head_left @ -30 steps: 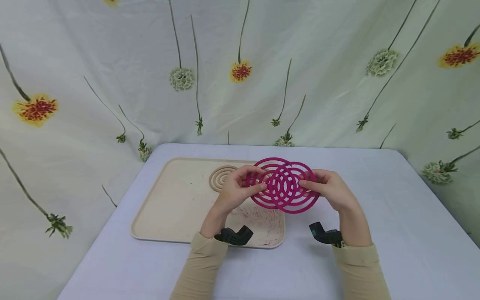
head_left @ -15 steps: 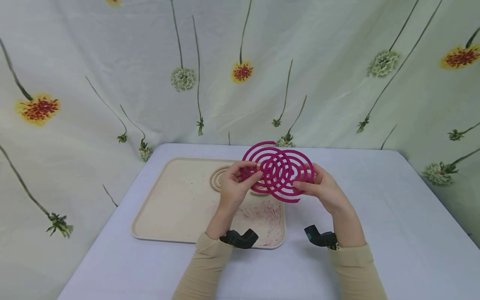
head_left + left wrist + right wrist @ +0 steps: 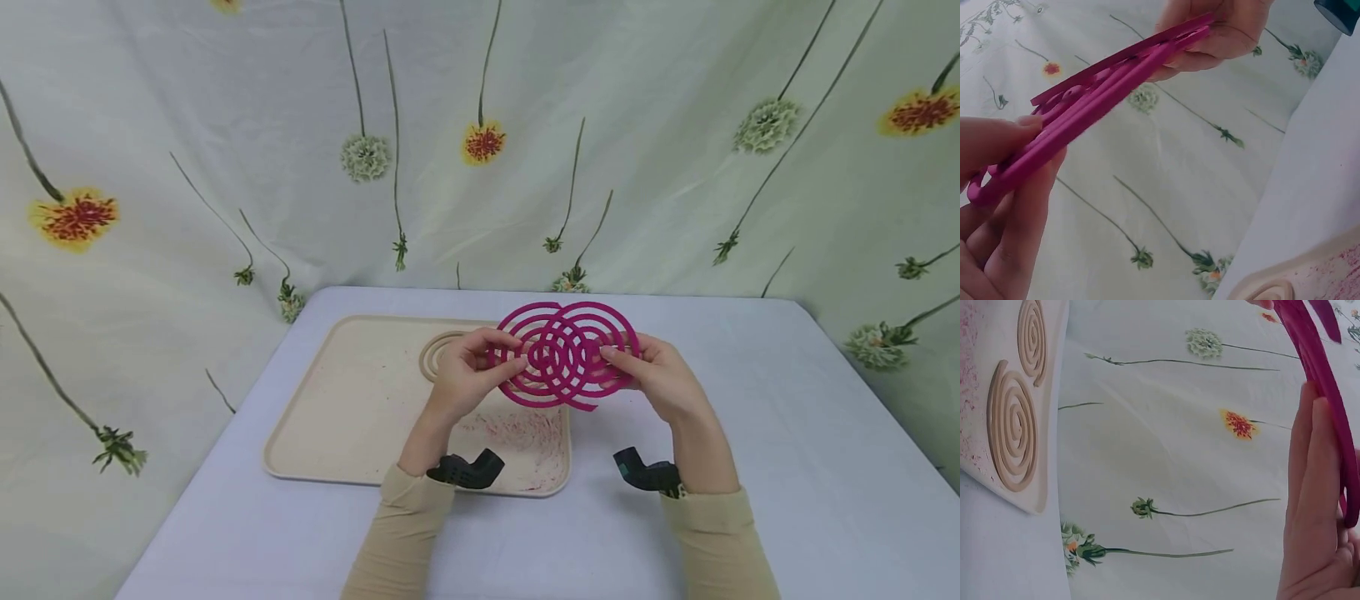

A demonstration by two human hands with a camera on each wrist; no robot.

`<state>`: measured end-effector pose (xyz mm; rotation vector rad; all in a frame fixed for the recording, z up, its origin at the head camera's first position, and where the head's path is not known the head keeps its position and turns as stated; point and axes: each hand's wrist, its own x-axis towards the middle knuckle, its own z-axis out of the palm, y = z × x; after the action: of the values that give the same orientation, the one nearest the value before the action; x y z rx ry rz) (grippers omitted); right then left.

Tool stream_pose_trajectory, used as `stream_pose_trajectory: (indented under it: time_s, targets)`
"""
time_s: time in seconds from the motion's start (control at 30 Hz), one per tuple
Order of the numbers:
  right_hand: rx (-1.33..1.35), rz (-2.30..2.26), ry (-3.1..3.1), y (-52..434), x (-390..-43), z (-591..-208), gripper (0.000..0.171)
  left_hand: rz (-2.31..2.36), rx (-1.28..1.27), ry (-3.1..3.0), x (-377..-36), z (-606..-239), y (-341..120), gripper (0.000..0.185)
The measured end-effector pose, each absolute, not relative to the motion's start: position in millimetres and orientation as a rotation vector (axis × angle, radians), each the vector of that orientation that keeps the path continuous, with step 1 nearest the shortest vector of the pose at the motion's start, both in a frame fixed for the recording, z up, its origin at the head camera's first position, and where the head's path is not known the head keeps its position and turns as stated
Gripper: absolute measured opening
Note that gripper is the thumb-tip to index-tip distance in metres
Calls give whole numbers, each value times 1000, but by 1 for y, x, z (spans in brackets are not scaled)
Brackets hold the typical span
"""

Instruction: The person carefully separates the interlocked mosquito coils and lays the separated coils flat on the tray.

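Observation:
Two magenta mosquito coils overlap and interlace above the table. My left hand point(image 3: 468, 375) pinches the left mosquito coil point(image 3: 534, 308) between thumb and fingers. The right mosquito coil point(image 3: 596, 305) is gripped by my right hand point(image 3: 667, 379), thumb on the near face and fingers behind. Seen nearly edge-on in the left wrist view, the magenta coils point(image 3: 1079, 134) lie close against each other, with a gap between their flat faces at one end. The right wrist view shows straight fingers point(image 3: 1319, 469) along the back of the coils.
A beige tray point(image 3: 337, 408) with reddish crumbs on its right part lies on the white-covered table point(image 3: 780, 400). Two tan mosquito coils lie on it, one point(image 3: 995, 434) nearer the corner and another point(image 3: 1020, 337) beside it. A flowered cloth point(image 3: 675, 192) hangs behind.
Both hands lifted the coils, then lowered them a little. The two coils have turned against each other, and the right one's loose end now points out at the bottom.

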<state>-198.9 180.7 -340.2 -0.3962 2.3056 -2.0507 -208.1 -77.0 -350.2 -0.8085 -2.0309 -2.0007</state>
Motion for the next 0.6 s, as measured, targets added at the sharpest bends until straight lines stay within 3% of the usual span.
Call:
stream_pose_trajectory:
  time_s: [0.27, 0.6]
  targets:
    - [-244, -2527, 1830, 165, -199, -342, 38, -2072, -743, -2003, -208, -350, -71, 26]
    - [-296, -2195, 2203, 172, -198, -341, 46, -2141, -662, -1861, -208, -349, -71, 28]
